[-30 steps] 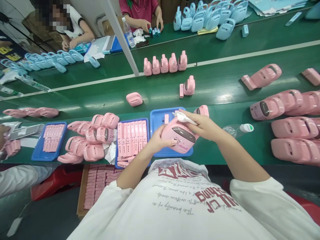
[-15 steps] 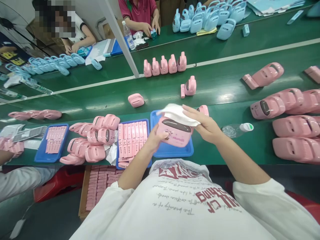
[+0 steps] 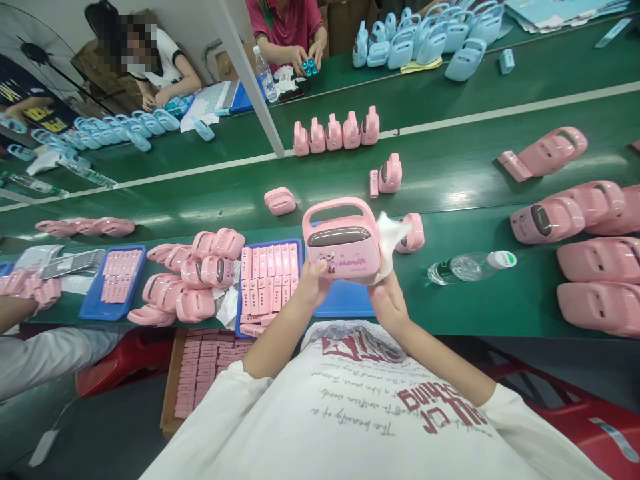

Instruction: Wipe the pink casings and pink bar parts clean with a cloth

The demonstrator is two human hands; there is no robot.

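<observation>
I hold a pink handled device (image 3: pixel 343 240) upright in front of me, its dark window and printed front facing me. My left hand (image 3: pixel 313 283) grips its lower left corner. My right hand (image 3: pixel 385 297) supports its right underside with a white cloth (image 3: pixel 389 235) bunched between palm and casing. Below the device lies a blue tray (image 3: pixel 345 303). To its left a second blue tray (image 3: pixel 239 303) holds rows of small pink parts.
Pink devices lie piled at left (image 3: pixel 195 273) and stacked at right (image 3: pixel 575 217); others stand on the green belt (image 3: pixel 335 130). A water bottle (image 3: pixel 467 265) lies to the right. Blue devices (image 3: pixel 425 37) and two seated people are across the belt. A co-worker's arm (image 3: pixel 20 310) is at left.
I turned the pink device upright and lifted it, handle on top. My right hand dropped from wiping its top to beneath its right side, the cloth going with it.
</observation>
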